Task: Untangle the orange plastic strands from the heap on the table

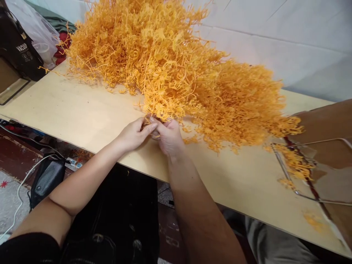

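A big heap of orange, thin, curly plastic-looking strands [165, 58] covers the back of the pale wooden table [79, 113]. My left hand [134, 134] and my right hand [169, 136] meet at the heap's near edge, thumbs almost touching. Fingers of both are closed in a pinch on a small bit of the orange strands [158, 110]. Exactly which piece lies between the fingertips is partly hidden by the hands and the overhanging heap.
A cardboard box [324, 146] with a metal wire frame [305, 196] stands at the right. Loose orange bits lie beside it. A black box marked VACUUM [23, 44] and a clear plastic bag [38, 25] are at the back left. Behind the table rises a white wall [275, 40].
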`<action>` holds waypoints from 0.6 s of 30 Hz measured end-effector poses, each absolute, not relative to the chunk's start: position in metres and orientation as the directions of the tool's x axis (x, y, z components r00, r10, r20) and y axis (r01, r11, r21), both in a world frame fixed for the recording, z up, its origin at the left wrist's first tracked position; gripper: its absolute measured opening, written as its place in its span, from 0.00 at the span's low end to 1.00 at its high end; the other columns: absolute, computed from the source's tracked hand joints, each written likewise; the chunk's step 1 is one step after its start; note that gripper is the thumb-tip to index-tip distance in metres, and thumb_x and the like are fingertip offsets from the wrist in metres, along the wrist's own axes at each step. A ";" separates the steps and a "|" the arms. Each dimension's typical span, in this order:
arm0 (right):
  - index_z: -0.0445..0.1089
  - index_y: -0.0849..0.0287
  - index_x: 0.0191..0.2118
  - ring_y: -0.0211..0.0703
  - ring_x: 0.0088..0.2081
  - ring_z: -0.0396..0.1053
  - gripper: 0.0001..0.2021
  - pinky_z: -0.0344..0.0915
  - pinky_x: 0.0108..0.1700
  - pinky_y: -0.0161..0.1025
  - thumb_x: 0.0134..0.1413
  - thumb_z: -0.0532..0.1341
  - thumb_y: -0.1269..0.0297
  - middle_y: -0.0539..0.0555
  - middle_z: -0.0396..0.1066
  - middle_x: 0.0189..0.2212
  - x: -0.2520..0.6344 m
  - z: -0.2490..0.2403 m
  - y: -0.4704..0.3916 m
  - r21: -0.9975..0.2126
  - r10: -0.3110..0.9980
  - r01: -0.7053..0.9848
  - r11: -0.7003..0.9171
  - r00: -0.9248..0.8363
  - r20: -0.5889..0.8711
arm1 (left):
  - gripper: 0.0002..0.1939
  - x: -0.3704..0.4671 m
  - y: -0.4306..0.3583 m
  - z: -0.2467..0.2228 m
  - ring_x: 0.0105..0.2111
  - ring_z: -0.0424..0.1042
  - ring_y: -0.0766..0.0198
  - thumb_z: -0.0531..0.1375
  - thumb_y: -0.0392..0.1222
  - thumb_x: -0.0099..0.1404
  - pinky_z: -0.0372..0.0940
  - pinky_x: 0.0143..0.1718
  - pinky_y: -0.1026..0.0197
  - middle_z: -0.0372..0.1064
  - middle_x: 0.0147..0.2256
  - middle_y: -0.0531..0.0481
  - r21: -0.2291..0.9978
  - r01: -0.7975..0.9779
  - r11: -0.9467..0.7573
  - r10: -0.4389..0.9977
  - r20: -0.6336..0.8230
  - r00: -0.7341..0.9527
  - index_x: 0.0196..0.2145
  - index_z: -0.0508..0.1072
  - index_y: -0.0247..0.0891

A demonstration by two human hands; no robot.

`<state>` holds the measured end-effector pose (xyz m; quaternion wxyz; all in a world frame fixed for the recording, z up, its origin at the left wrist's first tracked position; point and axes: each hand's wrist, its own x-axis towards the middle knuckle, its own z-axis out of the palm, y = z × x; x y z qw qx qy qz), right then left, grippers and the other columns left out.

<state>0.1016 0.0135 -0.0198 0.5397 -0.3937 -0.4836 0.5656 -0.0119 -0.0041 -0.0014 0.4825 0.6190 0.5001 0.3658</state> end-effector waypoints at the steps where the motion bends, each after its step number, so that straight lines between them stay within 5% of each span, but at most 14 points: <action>1: 0.62 0.57 0.24 0.30 0.20 0.55 0.16 0.52 0.20 0.32 0.36 0.67 0.53 0.43 0.52 0.16 0.102 -0.019 0.013 -0.971 0.992 -0.235 0.048 -0.106 0.075 | 0.10 -0.011 -0.003 -0.003 0.29 0.63 0.72 0.53 0.45 0.63 0.60 0.34 0.68 0.64 0.28 0.52 0.959 0.279 -0.050 0.969 -0.020 0.245 0.32 0.64 0.34; 6: 0.59 0.58 0.22 0.24 0.14 0.40 0.20 0.40 0.15 0.30 0.35 0.66 0.49 0.40 0.45 0.13 0.104 -0.015 0.010 -0.958 0.987 -0.275 -0.081 -0.158 -0.038 | 0.11 -0.012 -0.002 -0.008 0.28 0.62 0.70 0.50 0.43 0.64 0.59 0.34 0.67 0.63 0.27 0.52 0.930 0.354 -0.097 0.960 -0.006 0.278 0.27 0.62 0.35; 12: 0.62 0.58 0.26 0.28 0.19 0.57 0.19 0.53 0.18 0.29 0.28 0.69 0.55 0.43 0.61 0.19 0.098 -0.021 0.009 -0.956 0.994 -0.277 -0.099 0.019 -0.109 | 0.12 -0.014 -0.005 -0.007 0.26 0.59 0.69 0.46 0.38 0.64 0.59 0.32 0.65 0.58 0.23 0.53 0.871 0.451 -0.195 0.926 0.012 0.378 0.23 0.59 0.36; 18: 0.56 0.58 0.23 0.25 0.16 0.51 0.13 0.46 0.16 0.27 0.36 0.64 0.64 0.40 0.55 0.15 0.099 -0.028 0.022 -0.949 0.989 -0.304 -0.086 0.092 -0.119 | 0.12 -0.021 -0.027 0.008 0.27 0.59 0.70 0.44 0.39 0.66 0.59 0.33 0.65 0.59 0.25 0.53 0.874 0.429 -0.228 0.851 -0.035 0.524 0.25 0.59 0.36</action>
